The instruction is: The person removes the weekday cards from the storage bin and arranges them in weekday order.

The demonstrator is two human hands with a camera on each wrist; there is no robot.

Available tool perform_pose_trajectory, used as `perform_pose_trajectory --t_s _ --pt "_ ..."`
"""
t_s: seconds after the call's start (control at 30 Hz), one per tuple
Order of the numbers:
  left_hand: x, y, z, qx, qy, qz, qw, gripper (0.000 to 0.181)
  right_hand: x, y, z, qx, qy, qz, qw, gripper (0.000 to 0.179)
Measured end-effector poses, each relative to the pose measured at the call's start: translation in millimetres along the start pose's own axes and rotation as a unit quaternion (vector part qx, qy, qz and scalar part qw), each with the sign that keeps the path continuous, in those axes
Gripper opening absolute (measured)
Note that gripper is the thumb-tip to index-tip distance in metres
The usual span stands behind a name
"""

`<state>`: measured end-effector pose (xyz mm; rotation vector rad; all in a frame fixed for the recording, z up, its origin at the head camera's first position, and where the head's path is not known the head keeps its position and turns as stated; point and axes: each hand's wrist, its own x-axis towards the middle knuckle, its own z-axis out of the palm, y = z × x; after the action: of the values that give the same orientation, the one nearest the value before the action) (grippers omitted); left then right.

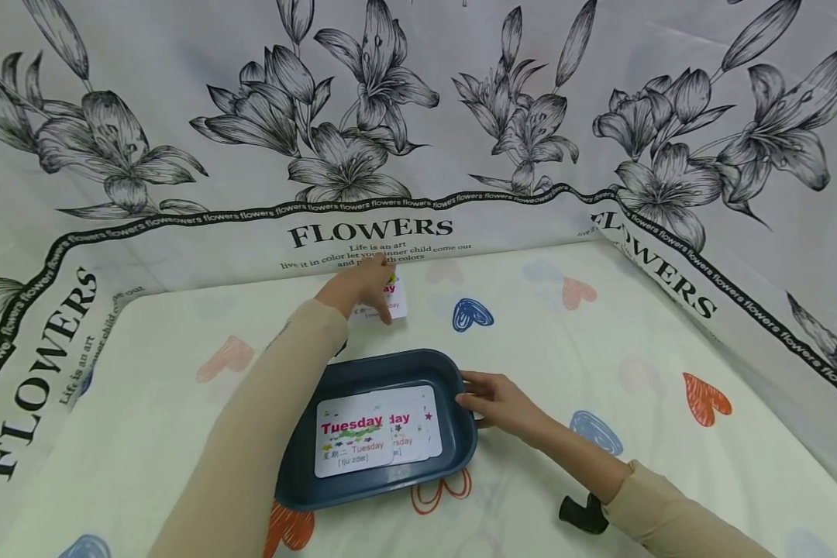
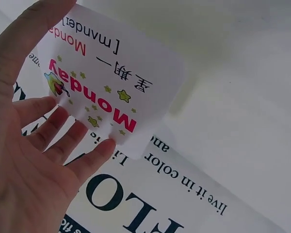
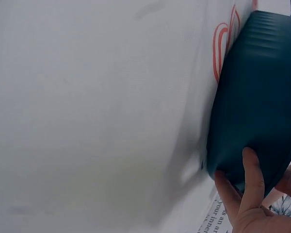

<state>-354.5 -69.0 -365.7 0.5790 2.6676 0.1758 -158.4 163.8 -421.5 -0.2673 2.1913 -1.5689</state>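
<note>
White cloth (image 1: 439, 46) with black flower drawings and FLOWERS lettering backs the far side and wraps both ends; worktop (image 1: 631, 306) is pale, printed with hearts. Key relation: Monday card (image 2: 97, 92) is on the far side of the tray (image 1: 384, 372), right up by the cloth, so the tray lies straight back toward me from it. Left fingers (image 2: 94, 159) are pinching the card, thumb near a corner on the lower long edge, the others spread along the upper one, so the grip spans its short way. Card's long axis runs roughly side to side, close to the tray's own, whose right end sits a bit farther from me. Can't tell if any edge of the card is touching the worktop. Left sleeve (image 1: 251, 434) crosses over the tray's left end in the head view. Right fingers (image 3: 253, 177) grip the other end: thumb at the rim, the rest against the outer wall. So left is nearer the card, right has the tray. Inside the tray: Tuesday card (image 1: 352, 457) flat, partly over a second card (image 1: 428, 426) ending in "rsday". Black thing (image 1: 584, 514) just beside my right sleeve (image 1: 676, 508), can't tell what.
</note>
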Motion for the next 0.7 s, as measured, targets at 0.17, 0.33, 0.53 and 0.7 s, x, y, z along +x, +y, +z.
perform_pose_trajectory --t_s 0.17,0.33,0.53,0.7 --pt "3.1 -2.3 3.8 0.002 -0.013 -0.02 0.9997 0.104 0.0 -0.3 0.6 0.004 -0.002 -0.001 1.0 0.051" --pt "3.9 -4.3 8.4 -0.006 -0.016 -0.042 0.999 0.1 1.4 0.4 2.1 0.006 -0.005 -0.007 0.9999 0.05" --pt "4.6 -6.0 10.7 -0.011 -0.023 -0.058 0.998 0.098 1.5 3.2 1.4 -0.004 -0.003 -0.013 0.9999 0.049" --pt "7.0 -7.4 10.7 -0.017 -0.033 -0.062 0.9974 0.1 0.4 4.8 -0.3 -0.004 0.003 -0.012 0.9999 0.049"
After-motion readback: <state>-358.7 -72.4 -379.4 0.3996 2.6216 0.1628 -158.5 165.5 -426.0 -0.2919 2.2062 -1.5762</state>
